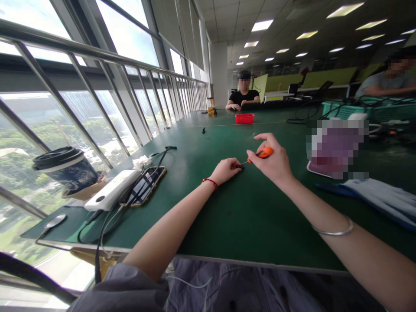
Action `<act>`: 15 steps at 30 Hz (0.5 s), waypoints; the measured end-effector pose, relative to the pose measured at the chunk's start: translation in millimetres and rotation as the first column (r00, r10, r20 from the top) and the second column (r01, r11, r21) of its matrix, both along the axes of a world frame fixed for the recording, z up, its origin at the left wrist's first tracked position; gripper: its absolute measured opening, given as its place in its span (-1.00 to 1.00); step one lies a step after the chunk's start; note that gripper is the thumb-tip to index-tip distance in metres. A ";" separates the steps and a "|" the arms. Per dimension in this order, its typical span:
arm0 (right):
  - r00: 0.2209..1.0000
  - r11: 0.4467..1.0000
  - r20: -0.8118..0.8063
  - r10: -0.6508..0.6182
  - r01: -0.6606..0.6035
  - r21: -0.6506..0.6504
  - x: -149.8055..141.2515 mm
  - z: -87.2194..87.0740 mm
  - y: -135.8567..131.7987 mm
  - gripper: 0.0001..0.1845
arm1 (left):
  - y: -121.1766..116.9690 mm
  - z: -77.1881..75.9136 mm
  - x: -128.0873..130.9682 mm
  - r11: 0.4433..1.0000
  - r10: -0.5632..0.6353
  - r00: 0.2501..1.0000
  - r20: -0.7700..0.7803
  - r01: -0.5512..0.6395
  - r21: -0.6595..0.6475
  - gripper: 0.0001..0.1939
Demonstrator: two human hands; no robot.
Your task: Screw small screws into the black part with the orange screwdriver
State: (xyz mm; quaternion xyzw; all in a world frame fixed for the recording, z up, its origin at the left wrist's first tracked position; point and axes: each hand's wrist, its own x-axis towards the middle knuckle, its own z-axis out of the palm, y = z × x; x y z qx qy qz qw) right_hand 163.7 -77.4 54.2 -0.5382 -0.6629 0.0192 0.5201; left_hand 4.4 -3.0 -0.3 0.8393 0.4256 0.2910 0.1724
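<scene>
Pinching the small black part (240, 167) right of frame centre, my left hand (225, 170) should find it light, stiff and best held by its sides, though its outline is unclear. My right hand (275, 164) grips the orange screwdriver (265, 152) by its handle.

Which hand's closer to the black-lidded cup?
Left. The left hand is right of the cup, pinching a small black part; the right hand is farther right, holding an orange-and-black screwdriver.
</scene>
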 end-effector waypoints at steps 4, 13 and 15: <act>0.999 0.997 -0.018 0.049 -0.050 -0.052 1.4 -0.5 1.3 -0.76 | -0.5 0.5 0.5 1.000 0.004 1.000 0.000 -0.004 -0.012 -0.87; 0.956 0.997 -0.287 0.054 -0.068 -0.037 19.0 -0.9 12.5 -0.81 | -0.5 0.4 -1.1 1.000 -0.012 1.000 0.003 0.012 -0.016 -0.85; 0.944 0.994 -0.322 0.076 -0.098 -0.052 21.7 -1.8 14.6 -0.81 | 0.0 0.1 -1.2 1.000 -0.012 1.000 0.006 0.012 -0.020 -0.85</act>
